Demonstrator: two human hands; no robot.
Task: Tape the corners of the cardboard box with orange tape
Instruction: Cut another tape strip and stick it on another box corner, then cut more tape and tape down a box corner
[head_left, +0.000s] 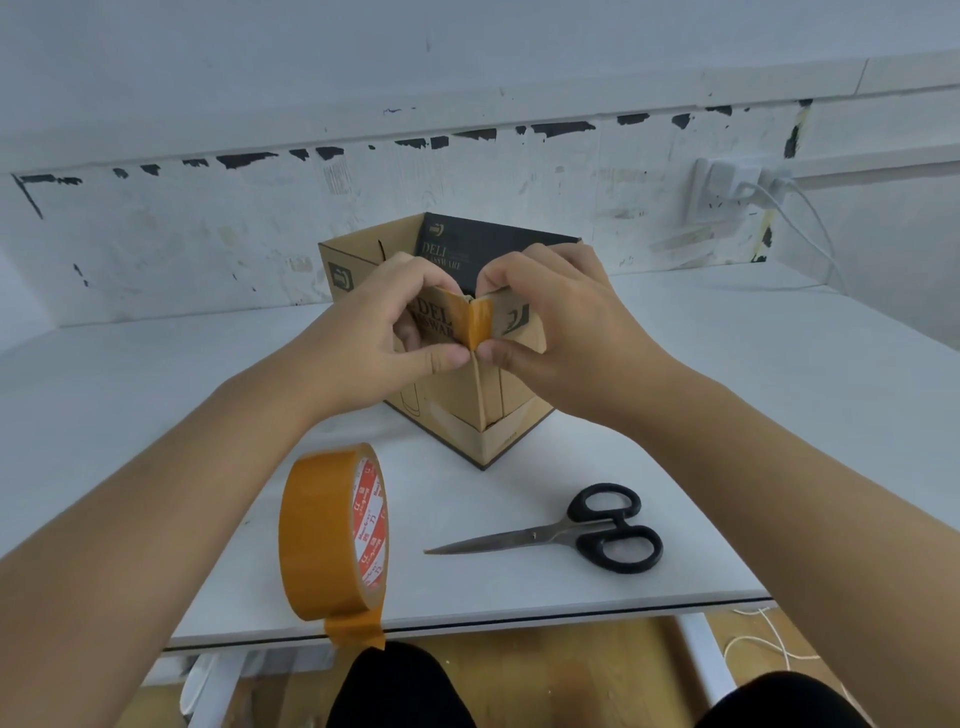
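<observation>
An open brown cardboard box (467, 400) stands on the white table (779, 415) with one corner turned toward me. A short strip of orange tape (478, 325) is wrapped over the top of that near corner. My left hand (395, 327) grips the box's left wall at the corner, thumb pressed beside the strip. My right hand (550, 322) grips the right wall, thumb against the strip's lower edge and fingers curled over the rim. A roll of orange tape (332, 530) stands on edge near the table's front, its loose end hanging over the edge.
Black-handled scissors (576, 535) lie shut on the table to the right of the roll, blades pointing left. A white wall rises just behind the box, with a socket and white cable (779, 202) at the right. My knees (400, 691) show below the table edge.
</observation>
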